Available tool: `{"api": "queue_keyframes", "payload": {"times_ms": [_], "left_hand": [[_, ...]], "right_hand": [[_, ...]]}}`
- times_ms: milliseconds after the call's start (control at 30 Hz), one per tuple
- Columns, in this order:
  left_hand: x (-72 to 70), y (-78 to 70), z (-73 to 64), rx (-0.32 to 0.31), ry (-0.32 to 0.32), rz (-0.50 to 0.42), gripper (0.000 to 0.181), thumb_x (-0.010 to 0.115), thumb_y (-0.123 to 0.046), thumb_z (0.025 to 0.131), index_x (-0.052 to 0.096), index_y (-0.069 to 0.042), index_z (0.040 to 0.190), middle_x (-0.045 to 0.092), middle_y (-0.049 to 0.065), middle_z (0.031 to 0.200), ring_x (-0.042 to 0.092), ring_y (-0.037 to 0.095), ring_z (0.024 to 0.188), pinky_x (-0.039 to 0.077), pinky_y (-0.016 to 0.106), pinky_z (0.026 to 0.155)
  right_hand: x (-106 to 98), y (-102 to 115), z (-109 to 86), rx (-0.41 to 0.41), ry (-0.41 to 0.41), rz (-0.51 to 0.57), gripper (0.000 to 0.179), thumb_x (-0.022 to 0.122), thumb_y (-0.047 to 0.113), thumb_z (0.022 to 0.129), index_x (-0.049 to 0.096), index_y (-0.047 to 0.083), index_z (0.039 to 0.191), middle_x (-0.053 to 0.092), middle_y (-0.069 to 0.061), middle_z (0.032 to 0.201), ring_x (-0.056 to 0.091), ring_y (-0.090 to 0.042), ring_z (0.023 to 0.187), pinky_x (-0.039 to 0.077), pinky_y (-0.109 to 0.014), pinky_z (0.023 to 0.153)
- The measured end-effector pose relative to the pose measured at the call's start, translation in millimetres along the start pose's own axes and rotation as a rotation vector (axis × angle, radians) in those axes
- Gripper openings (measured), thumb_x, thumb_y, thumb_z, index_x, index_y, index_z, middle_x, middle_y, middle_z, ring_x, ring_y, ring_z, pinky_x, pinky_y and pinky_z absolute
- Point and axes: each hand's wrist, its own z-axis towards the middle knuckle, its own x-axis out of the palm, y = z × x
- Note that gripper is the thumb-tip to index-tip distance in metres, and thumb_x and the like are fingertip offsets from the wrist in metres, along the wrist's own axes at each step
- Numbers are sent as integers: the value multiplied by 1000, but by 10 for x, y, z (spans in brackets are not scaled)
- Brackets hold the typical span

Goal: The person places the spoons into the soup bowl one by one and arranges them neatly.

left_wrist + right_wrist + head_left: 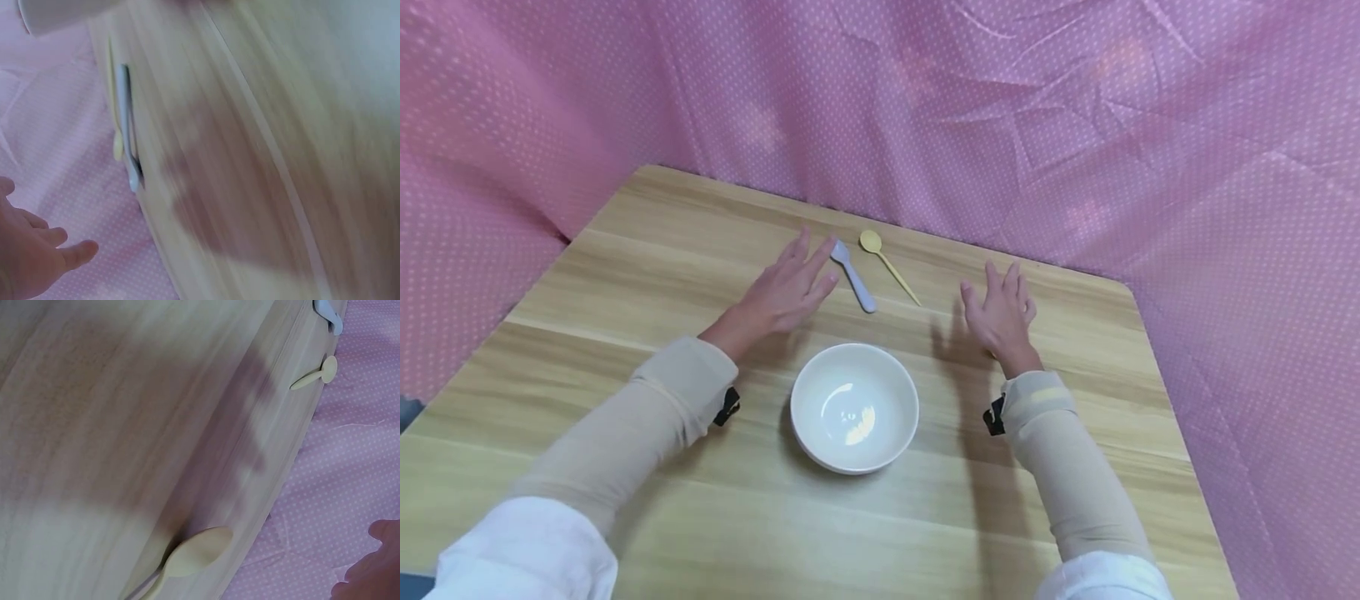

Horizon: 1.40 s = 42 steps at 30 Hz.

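Observation:
My left hand [786, 287] hovers over the far left of the table with its fingers spread and nothing in them. Its fingertips overlap the bowl end of a pale blue-grey spoon [856, 285] in the head view. Just right of that lies a thin yellow spoon [871, 242], handle pointing towards the right hand. Fingers extended, my right hand [1000, 315] hangs above the right side, holding nothing. Below it, the right wrist view shows a larger pale yellow spoon [199, 552], mostly hidden by the hand in the head view. Between my forearms stands a white bowl [854, 408].
The wooden table [760, 517] has rounded far corners. A pink dotted cloth [865, 100] hangs behind it and along both sides. Black straps [994, 417] sit at both wrists below the beige sleeves.

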Motion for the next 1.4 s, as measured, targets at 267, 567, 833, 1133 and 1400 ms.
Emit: {"api": "queue_keyframes", "payload": {"times_ms": [267, 567, 833, 1133, 1400], "left_hand": [[44, -44, -151, 32, -13, -184, 58, 17, -56, 98, 7, -34, 151, -5, 7, 158, 8, 37, 144, 15, 63, 113], [188, 17, -353, 66, -82, -385, 51, 28, -39, 103, 30, -15, 148, 20, 9, 156, 17, 25, 144, 15, 46, 119], [226, -31, -540, 17, -84, -648, 45, 41, -20, 101, 36, -13, 145, 33, 7, 151, 33, 26, 137, 40, 43, 107], [287, -33, -746, -69, -68, -752, 45, 43, -21, 101, 38, -12, 144, 36, 5, 150, 38, 25, 135, 39, 45, 108], [393, -27, -848, -116, -25, -816, 43, 42, -17, 101, 40, -9, 142, 39, 8, 148, 38, 26, 135, 37, 45, 110]], "right_hand": [[-1, -52, -15, 27, 13, 26, 73, 23, 62, 94, 14, 18, 152, -16, -16, 156, -13, -35, 143, -1, -66, 111], [-7, -105, -67, 48, -1, 57, 70, 25, 59, 95, 17, 18, 152, -14, -17, 156, -10, -37, 143, 2, -68, 109], [-44, -147, -125, 76, -10, 93, 68, 26, 57, 96, 14, 21, 152, -17, -14, 156, -9, -37, 143, 3, -69, 108], [-96, -146, -187, 107, -41, 172, 67, 29, 53, 97, 15, 19, 152, -14, -15, 157, -9, -39, 143, 3, -68, 108], [-123, -180, -205, 129, -49, 209, 65, 31, 51, 97, 17, 18, 151, -12, -16, 157, -10, -37, 143, 1, -69, 108]]}}
